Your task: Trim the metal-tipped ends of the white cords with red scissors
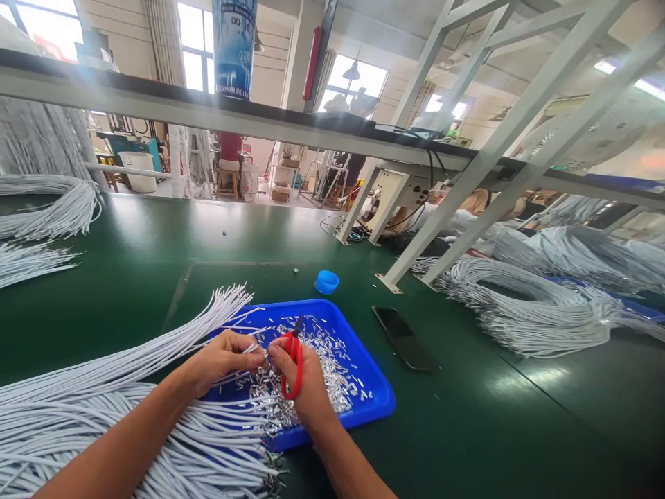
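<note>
My left hand [228, 357] pinches the end of a white cable [252, 348] above the blue tray [382, 398]. Close beside it, my right hand [306, 378] is closed around red-handled scissors [292, 367], their dark blades pointing up and away. Its thumb and forefinger come together near the cable end; whether they grip a small part there is hard to see. Many small silvery metal pieces [332, 374] lie scattered in the tray. A bundle of white cables [171, 346] reaches over the tray's left edge, and another bundle [208, 430] lies nearer, under my left forearm.
A blue cap [327, 282] sits behind the tray, and a phone [405, 337] lies to its right on the green table [493, 423]. Coiled cables [540, 312] rest at the right. Slanted metal legs [447, 215] carry a shelf [291, 125] with a blue can [235, 48].
</note>
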The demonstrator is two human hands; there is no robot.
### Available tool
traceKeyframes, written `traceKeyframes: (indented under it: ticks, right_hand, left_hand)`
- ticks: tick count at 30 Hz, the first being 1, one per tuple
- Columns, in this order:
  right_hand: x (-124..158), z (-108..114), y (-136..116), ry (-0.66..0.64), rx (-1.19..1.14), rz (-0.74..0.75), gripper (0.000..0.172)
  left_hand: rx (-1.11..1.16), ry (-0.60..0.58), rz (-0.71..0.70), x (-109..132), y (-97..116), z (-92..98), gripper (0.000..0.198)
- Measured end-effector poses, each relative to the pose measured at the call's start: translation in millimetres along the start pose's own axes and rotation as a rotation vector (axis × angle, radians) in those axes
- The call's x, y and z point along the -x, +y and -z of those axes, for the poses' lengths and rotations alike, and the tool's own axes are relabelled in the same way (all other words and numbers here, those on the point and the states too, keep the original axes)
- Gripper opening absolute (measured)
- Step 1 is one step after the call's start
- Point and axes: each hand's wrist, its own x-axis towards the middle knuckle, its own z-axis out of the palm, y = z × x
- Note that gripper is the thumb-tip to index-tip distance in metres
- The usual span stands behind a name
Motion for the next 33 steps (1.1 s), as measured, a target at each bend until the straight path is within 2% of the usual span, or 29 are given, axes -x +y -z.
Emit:
traceKeyframes:
  ticks: [2, 4, 7, 10, 12, 15, 18, 21, 23, 25, 27, 29, 31, 33]
  right_hand:
    - [1.3, 2.7, -3.5, 0.101, 0.172, 0.156, 0.02]
    - [-1.1, 2.7, -3.7, 0.125, 0.194, 0.175, 0.024]
    - [-8.9, -2.2, 3.5, 0.088, 0.026, 0.033, 0.032]
    - [-11.8, -7.1, 11.2, 0.067, -0.258, -0.142, 0.027]
    - [-8.5, -7.4, 11.5, 0.136, -0.193, -0.081, 0.025]
    - [-3.0, -3.4, 6.3, 0.219, 0.084, 0.13, 0.023]
    - [-7.5, 3.2, 3.6, 0.221, 0.052, 0.137, 0.026]
    - [-18.0, 9.9, 5.8, 0.229, -0.201, 0.003, 0.035]
    - [-20.9, 11.5, 6.8, 0.223, -0.354, -0.078, 0.032]
    - [-18.5, 8.9, 6.4, 0.159, -0.36, -0.102, 0.027]
    - [-13.4, 2.8, 5.6, 0.094, -0.265, -0.081, 0.024]
    - [-9.0, -4.6, 5.9, 0.083, -0.233, -0.071, 0.022]
    - [-6.8, -10.7, 7.2, 0.071, -0.332, -0.132, 0.028]
    - [-5.8, -13.8, 7.7, -0.006, -0.441, -0.233, 0.034]
  left_hand:
    - [0.05, 0.116, 0.122, -1.8, -3.6, -3.1, 0.031]
    - [0.039, 0.177, 0.119, -3.2, -5.5, -5.7, 0.03]
    - [-0.091, 0.21, -0.072, -4.4, -5.1, -6.4, 0.021]
    - [-0.192, 0.247, -0.159, -5.1, -4.8, -4.6, 0.017]
    - [-0.262, 0.298, -0.197, -5.1, -5.5, -4.2, 0.015]
    - [-0.314, 0.378, -0.234, -4.2, -6.0, -5.4, 0.013]
    - [-0.215, 0.388, -0.203, -3.9, -5.8, -6.3, 0.015]
    - [-0.086, 0.361, -0.132, -4.7, -6.8, -5.5, 0.02]
    - [-0.035, 0.362, -0.069, -5.2, -8.6, -4.5, 0.022]
    - [-0.018, 0.365, -0.039, -5.3, -10.4, -3.8, 0.022]
    - [-0.018, 0.343, -0.042, -4.6, -10.9, -3.2, 0.021]
    - [-0.008, 0.257, -0.067, -3.1, -9.1, -2.3, 0.02]
    - [0.055, 0.092, -0.08, -1.1, -5.5, -0.9, 0.021]
    - [0.167, -0.08, -0.062, 0.6, -2.2, 0.6, 0.023]
